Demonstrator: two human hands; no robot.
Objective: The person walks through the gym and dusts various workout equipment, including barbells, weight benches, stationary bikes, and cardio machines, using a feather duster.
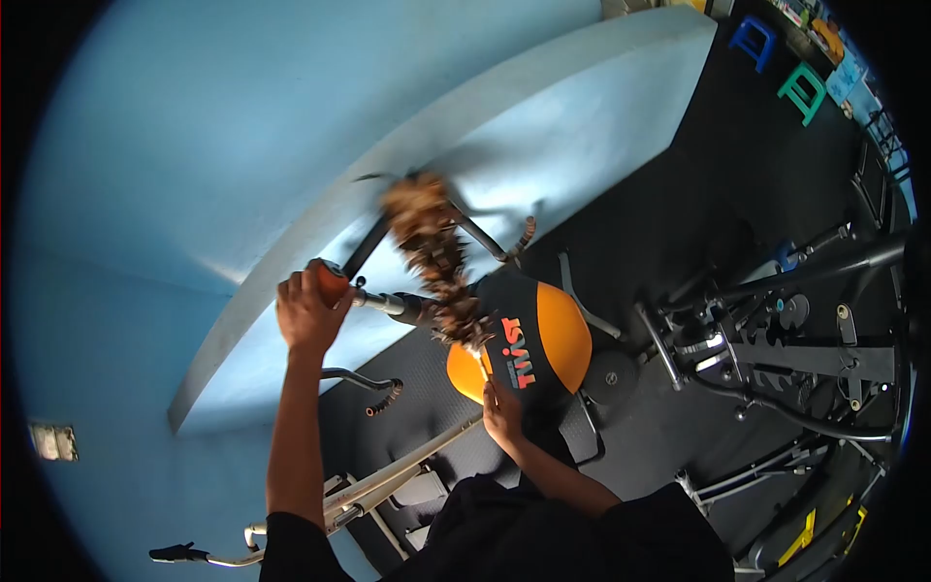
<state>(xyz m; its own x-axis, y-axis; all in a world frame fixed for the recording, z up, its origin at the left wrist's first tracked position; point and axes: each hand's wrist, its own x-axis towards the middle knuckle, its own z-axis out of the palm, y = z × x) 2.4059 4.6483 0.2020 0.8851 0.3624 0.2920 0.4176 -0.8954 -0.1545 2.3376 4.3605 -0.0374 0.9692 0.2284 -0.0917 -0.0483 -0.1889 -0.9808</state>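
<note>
My right hand (pixel 501 415) is closed around the thin handle of a brown feather duster (pixel 448 267). The duster's feathers reach up and away over the exercise machine, and their far end is blurred. Under the duster is the machine's padded seat (pixel 524 335), black and orange with "TWIST" lettering. My left hand (pixel 315 308) has its fingers wrapped on a rounded orange part (pixel 332 281) at the end of the machine's silver post (pixel 378 302). Part of that orange piece is hidden by the fingers.
A low curved wall ledge (pixel 524 73) runs beside the machine. Curved handlebars (pixel 361 378) stick out near my left forearm. A weight machine (pixel 805 359) stands on the right. Blue (pixel 754 42) and green (pixel 803 93) stools are at the far right on the black floor.
</note>
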